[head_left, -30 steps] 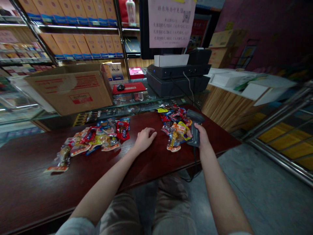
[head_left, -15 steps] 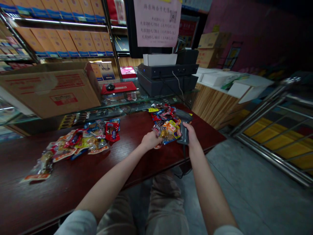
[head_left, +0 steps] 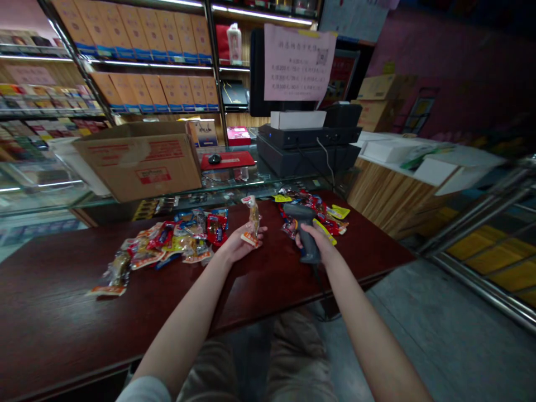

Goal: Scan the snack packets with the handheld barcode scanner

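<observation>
On the upturned palm and fingers of my left hand [head_left: 238, 245] rests a clear snack packet [head_left: 253, 220] with a brownish piece inside and orange-and-white print at its end. My right hand [head_left: 316, 241] is wrapped round the handle of a dark grey barcode scanner [head_left: 307, 237], whose head points left toward the packet. Behind and beside the scanner lies a pile of red, blue and yellow snack packets [head_left: 335, 223], partly hidden by it. A second spread of snack packets [head_left: 180, 240] lies left of my left hand on the dark red table [head_left: 176, 312].
An open cardboard box [head_left: 146, 162] stands on the glass counter at the back left. A mouse [head_left: 215, 159] sits on a red mat [head_left: 234, 160]. Beyond the table are a monitor with a pink notice [head_left: 297, 67] and black cash drawer [head_left: 288, 159]. A metal railing [head_left: 486, 279] is at right.
My left hand has drawn a snack packet out of the right pile and moved left, turning palm up. The scanner, in my right hand, has tilted to the left. The view has shifted.
</observation>
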`<state>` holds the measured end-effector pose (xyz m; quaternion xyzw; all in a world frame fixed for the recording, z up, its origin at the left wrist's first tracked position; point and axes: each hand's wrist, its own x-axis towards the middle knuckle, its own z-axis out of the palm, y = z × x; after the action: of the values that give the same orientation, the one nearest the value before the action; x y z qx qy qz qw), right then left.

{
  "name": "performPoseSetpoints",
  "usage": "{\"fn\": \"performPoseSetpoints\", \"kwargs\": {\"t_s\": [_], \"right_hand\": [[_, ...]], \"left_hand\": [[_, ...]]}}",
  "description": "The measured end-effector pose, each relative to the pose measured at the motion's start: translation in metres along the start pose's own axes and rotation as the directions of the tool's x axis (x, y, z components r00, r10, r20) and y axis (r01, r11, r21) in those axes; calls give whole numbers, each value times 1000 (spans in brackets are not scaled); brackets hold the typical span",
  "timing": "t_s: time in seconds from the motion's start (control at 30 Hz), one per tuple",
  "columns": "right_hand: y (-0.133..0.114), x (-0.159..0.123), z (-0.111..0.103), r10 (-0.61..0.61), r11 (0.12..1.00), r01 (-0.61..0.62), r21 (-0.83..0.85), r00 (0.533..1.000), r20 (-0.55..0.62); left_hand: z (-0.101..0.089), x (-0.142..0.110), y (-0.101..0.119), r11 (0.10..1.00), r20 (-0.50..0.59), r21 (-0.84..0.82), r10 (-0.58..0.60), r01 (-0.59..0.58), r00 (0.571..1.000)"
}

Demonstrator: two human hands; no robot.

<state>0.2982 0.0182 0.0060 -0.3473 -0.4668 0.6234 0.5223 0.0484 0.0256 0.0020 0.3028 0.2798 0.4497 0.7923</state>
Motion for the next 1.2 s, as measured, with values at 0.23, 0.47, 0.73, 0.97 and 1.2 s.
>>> {"fn": "performPoseSetpoints", "kwargs": {"t_s": [0.23,0.47,0.73,0.97,1.2], "right_hand": [[14,5,30,14,976,-37,214,994,107],[14,-3,22,11,972,-44,229,990,143],[15,-4,24,10,978,-43,203,987,158],[16,-4,22,38,973,-71,219,987,154],[9,-4,19,-34,986,18,168,995,95]], "left_hand": [[-20,8,6,983,157,-126,-110,130,981],[-20,9,7,986,141,-4,-162,164,977],[-20,6,6,992,118,86,-104,95,988],[-18,10,5,964,42,259,-65,52,997],[-2,-1,12,180,-168,981,610,71,774]]}}
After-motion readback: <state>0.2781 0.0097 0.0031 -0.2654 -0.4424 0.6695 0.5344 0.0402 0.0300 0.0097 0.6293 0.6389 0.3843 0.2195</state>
